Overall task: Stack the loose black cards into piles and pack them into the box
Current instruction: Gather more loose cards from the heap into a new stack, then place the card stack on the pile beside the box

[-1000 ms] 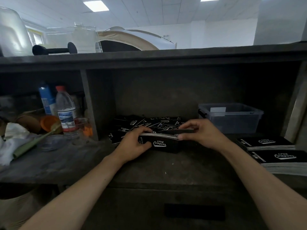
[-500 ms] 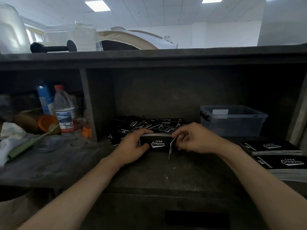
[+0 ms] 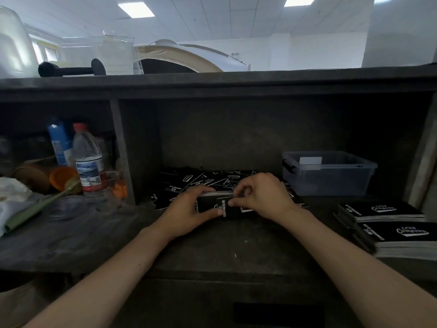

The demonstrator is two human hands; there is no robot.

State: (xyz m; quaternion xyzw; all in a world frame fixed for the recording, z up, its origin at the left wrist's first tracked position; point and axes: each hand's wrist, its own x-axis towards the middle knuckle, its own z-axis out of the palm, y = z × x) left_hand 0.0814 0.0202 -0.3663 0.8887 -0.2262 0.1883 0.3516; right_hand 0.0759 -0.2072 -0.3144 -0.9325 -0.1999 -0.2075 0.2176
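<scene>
- The left hand (image 3: 189, 209) grips the left end of the pile of black cards (image 3: 207, 201). The right hand (image 3: 262, 197) pinches its right end, so both hands are close together.
- The pile's long axis runs left to right over the desk (image 3: 212, 247), just in front of the loose cards (image 3: 186, 183).
- The box (image 3: 331, 181) stands right and behind, nearer the right hand.

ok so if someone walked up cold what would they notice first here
Both hands meet at the middle of the dark shelf, the left hand and the right hand gripping a small stack of black cards in front of a loose spread of black cards. To the right lie two finished piles with white logos, and behind them stands a clear plastic box.
</scene>
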